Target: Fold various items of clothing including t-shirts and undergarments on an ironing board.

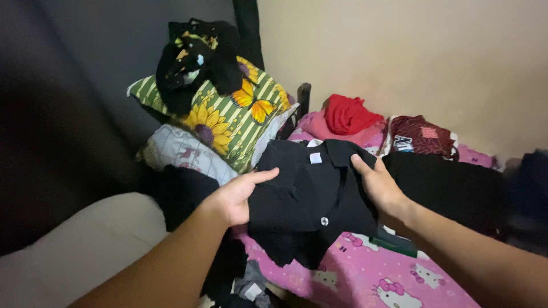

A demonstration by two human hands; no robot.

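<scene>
Two pillows (228, 117) were stacked there, one black shirt (311, 194), one red garment (348, 114), two hands (237, 197).

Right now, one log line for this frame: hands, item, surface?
left hand: grips black shirt | right hand: grips the shirt's other side | pink bedsheet beneath | sunflower pillow behind

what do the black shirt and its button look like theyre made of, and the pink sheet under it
Black shirt: soft matte woven or knit cloth, likely cotton or a blend; it drapes and creases limply between the left hand and right hand. Button: pale, smooth, slightly glossy, probably plastic. Pink sheet: thin printed fabric with cartoon cats, flat and matte; the fibre cannot be told.
</scene>
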